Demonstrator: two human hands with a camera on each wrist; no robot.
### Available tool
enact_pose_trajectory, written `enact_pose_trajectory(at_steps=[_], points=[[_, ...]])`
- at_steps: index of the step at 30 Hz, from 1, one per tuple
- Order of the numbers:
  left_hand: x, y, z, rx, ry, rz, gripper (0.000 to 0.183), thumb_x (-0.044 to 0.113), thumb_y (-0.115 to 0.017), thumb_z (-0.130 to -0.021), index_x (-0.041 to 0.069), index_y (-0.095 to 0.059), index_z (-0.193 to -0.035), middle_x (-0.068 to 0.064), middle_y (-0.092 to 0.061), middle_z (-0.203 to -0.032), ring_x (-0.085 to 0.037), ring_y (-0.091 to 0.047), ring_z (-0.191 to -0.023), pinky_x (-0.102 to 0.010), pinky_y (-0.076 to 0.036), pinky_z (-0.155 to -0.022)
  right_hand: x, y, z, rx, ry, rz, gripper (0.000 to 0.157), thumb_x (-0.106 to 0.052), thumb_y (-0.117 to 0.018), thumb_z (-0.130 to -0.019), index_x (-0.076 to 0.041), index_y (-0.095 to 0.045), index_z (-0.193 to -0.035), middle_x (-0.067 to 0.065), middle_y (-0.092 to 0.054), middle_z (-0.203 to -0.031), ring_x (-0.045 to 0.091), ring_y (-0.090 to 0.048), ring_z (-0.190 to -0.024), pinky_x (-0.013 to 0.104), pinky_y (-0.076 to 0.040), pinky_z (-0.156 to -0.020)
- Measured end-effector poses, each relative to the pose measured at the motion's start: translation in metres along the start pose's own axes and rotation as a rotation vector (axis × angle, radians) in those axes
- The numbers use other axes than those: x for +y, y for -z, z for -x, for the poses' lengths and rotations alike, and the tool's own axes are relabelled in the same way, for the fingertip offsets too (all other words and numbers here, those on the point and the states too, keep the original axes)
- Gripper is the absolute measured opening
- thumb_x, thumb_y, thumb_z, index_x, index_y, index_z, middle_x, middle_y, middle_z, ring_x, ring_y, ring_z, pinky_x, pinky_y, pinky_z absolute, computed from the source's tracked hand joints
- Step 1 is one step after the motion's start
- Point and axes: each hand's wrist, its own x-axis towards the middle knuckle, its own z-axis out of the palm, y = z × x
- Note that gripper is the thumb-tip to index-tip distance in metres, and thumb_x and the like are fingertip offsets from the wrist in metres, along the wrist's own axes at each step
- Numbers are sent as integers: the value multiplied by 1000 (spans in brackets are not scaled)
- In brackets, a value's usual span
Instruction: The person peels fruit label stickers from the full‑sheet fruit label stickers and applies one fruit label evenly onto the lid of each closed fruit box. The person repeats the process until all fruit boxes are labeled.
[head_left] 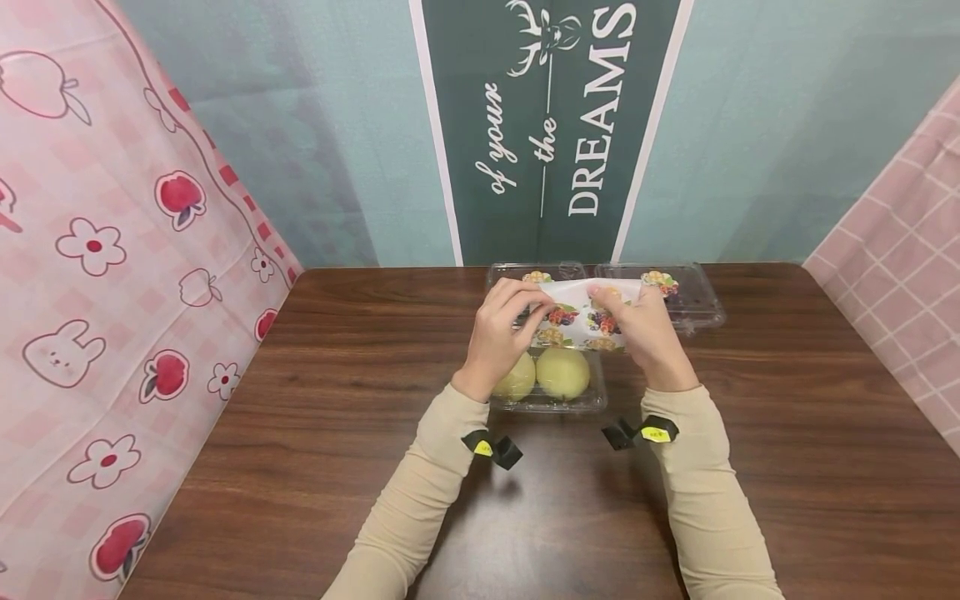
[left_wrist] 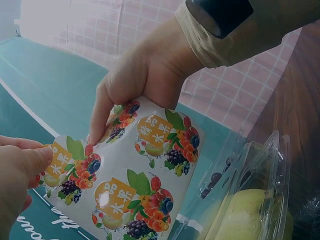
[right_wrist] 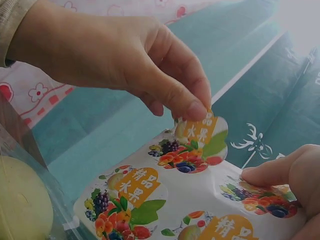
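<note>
My left hand (head_left: 501,323) pinches the edge of a round fruit sticker (right_wrist: 212,137) between thumb and fingertip. That sticker lifts at the near corner of a white sticker sheet (head_left: 573,293) printed with several fruit stickers. My right hand (head_left: 651,337) grips the sheet's other side, thumb on its face, as the left wrist view also shows. Just below the sheet stands a clear plastic box (head_left: 600,392) containing pale yellow-green round fruits (head_left: 562,372). The sheet hides the box's far part from above.
Behind, at the table's far edge, lie two more clear plastic boxes: a left one (head_left: 498,273) and a right one (head_left: 697,300), each bearing a fruit sticker. The brown wooden table (head_left: 337,400) meets a teal curtain (head_left: 315,167) at the back, with pink cloths at both sides.
</note>
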Motion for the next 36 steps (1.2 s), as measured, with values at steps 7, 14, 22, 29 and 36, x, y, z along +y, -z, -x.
enact_pose_trajectory(at_steps=[7,14,22,29,36], points=[[1,0,0,-11,-20,32,6,9,-69,-88,4,-71,-90,-8,-69,-92,-18,-59,-89,-25,-51,-82,0,6,-1,36,-15,14,17,-17,-60,-94,-23,-65,-80,-15,-69,-67,0,-67,-62,19,-56,-55],[4,2,-1,8,-29,54,6,7,-70,-86,2,-71,-90,-9,-69,-91,-18,-61,-89,-25,-53,-83,1,14,-2,114,2,-11,16,-14,-63,-92,-23,-64,-78,-16,-68,-67,-1,-66,-61,18,-55,-55],[1,6,-3,66,13,70,6,6,-70,-86,1,-71,-89,-12,-70,-91,-20,-65,-91,-26,-54,-89,0,39,3,124,76,3,13,-8,-64,-90,-22,-65,-88,-17,-70,-76,-3,-66,-69,14,-54,-59],[-3,7,-2,68,14,71,6,6,-71,-86,1,-71,-90,-12,-69,-92,-21,-65,-92,-28,-54,-89,2,80,11,107,77,226,14,-10,-63,-92,-23,-62,-96,-22,-65,-78,-5,-59,-68,13,-50,-60],[-6,6,-1,57,13,62,6,6,-70,-86,1,-71,-90,-12,-69,-93,-21,-65,-92,-28,-54,-90,-4,113,24,10,64,763,15,-7,-61,-91,7,-63,-95,-8,-59,-62,1,-44,-49,21,-40,-47]])
